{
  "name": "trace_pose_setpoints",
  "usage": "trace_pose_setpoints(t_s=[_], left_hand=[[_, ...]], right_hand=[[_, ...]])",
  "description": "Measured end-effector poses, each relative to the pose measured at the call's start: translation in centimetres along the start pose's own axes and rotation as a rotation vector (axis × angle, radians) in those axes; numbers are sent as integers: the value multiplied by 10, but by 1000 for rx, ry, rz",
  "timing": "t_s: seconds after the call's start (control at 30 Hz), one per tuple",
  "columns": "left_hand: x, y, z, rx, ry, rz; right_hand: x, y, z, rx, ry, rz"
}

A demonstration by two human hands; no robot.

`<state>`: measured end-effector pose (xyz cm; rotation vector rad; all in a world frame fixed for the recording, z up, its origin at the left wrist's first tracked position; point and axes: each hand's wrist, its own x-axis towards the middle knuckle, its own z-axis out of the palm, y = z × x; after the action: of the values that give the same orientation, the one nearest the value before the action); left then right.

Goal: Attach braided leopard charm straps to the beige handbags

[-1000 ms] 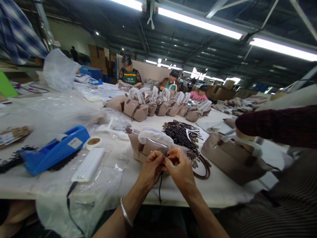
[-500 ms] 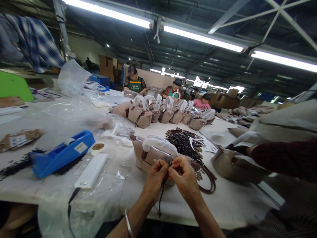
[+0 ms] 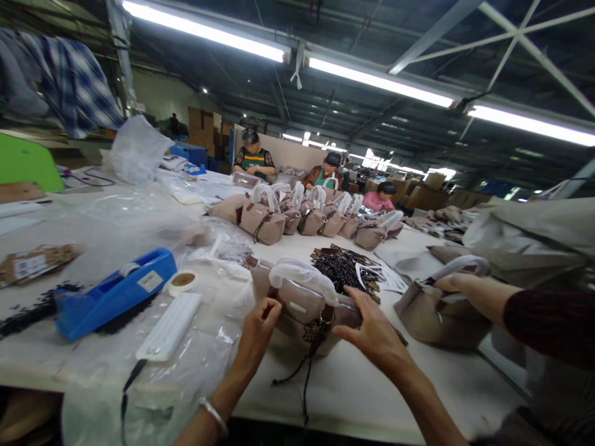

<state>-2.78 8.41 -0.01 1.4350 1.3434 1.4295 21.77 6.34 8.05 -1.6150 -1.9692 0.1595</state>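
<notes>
A beige handbag (image 3: 297,300) stands on the table in front of me, its handle wrapped in white covering (image 3: 304,275). A dark tassel charm (image 3: 316,331) hangs at its front, with black cord ends (image 3: 304,371) trailing down. My left hand (image 3: 260,325) is closed, fingertips curled against the bag's front left; what they pinch, if anything, is hidden. My right hand (image 3: 376,328) is open at the bag's right end, thumb spread away from the fingers. Behind the bag lies a pile of dark beaded cords (image 3: 341,266).
A blue tape dispenser (image 3: 121,291), a tape roll (image 3: 183,282) and a white power strip (image 3: 171,325) lie to the left. Several finished-looking handbags (image 3: 263,220) stand behind. At right, a co-worker's arm (image 3: 493,297) reaches to another handbag (image 3: 441,313). More people sit across the table.
Both hands have let go of the black cord and moved apart, left hand leftward and right hand to the right. The charm now hangs free and the bag's front shows.
</notes>
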Motion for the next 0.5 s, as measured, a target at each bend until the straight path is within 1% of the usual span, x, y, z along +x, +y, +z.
trace_pose_setpoints(t_s=[0.07,0.13,0.2,0.27,0.33,0.4,0.5], left_hand=[[3,-6,0,67,5,50],[7,-9,3,84,-10,80],[14,-10,5,83,-27,81],[25,-11,6,63,-47,79],[37,-13,6,28,-84,83],[50,-17,6,-10,-113,79],[68,-28,6,-41,-75,56]], right_hand=[[7,3,3,-92,-166,7],[11,-2,6,-157,-226,30],[14,-10,10,-200,-214,65],[15,-16,16,-174,-187,91],[13,-18,26,-54,-145,95],[11,-14,37,104,-101,98],[10,-4,47,258,-19,165]])
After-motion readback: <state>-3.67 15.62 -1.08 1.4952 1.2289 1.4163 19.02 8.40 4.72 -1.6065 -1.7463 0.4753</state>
